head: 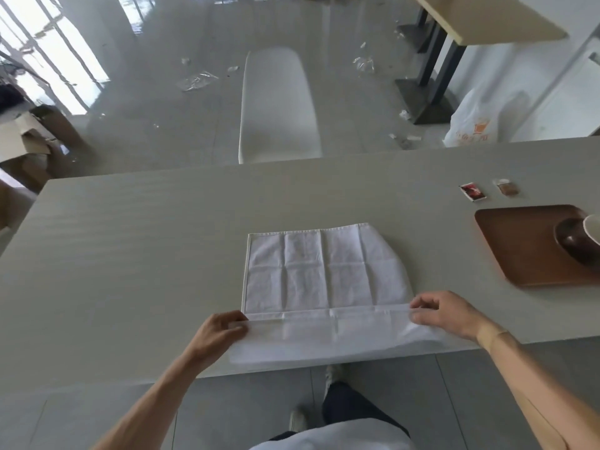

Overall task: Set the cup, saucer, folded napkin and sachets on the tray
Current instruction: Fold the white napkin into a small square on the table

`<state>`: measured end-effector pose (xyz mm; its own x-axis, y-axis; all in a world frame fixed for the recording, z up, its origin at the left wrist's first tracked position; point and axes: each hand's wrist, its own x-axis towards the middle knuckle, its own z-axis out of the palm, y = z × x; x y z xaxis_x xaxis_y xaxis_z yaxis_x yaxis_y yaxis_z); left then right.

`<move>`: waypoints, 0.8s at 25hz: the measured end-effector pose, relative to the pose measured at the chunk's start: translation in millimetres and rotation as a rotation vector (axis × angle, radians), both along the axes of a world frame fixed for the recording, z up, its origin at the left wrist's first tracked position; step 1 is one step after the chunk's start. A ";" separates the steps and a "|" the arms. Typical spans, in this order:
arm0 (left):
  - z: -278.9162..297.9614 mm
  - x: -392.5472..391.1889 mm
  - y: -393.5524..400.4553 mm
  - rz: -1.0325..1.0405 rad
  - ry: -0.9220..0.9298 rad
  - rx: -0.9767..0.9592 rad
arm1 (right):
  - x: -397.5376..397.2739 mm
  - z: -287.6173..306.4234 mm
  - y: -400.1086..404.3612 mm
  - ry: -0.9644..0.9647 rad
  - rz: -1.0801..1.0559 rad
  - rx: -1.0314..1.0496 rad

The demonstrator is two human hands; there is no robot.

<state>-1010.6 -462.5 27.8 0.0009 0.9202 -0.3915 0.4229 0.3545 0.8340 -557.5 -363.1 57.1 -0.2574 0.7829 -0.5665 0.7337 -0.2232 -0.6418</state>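
While the near edge of the white napkin [321,277] is pinched at its corners by the left hand [220,332] and the right hand [444,315], a fold appears under way. On the wooden tray [519,245], saucer [573,243] and cup [592,228] are already set; two sachets [474,192] are left beyond it on the pale table [130,254]. Litter is scattered across the glossy floor [162,108].
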 end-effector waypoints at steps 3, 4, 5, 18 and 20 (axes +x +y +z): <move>2.3 7.0 43.5 0.152 -0.043 0.012 | -7.7 -9.6 38.7 0.053 -0.115 0.085; 2.6 10.7 59.8 0.203 -0.048 0.012 | -9.8 -13.8 54.0 0.064 -0.150 0.108; 2.6 14.3 76.7 0.252 -0.044 0.010 | -12.1 -18.5 70.0 0.063 -0.179 0.134; -55.4 4.4 195.5 0.580 0.146 -0.022 | -53.8 -74.2 213.0 -0.083 -0.162 0.235; -62.1 2.1 201.9 0.579 0.223 -0.037 | -56.9 -78.3 217.4 -0.128 -0.170 0.227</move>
<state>-1008.5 -260.6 -34.3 -0.5800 0.7323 -0.3567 0.3157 0.6058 0.7303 -614.4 -145.7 -21.2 -0.0502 0.9190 -0.3912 0.7761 -0.2106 -0.5944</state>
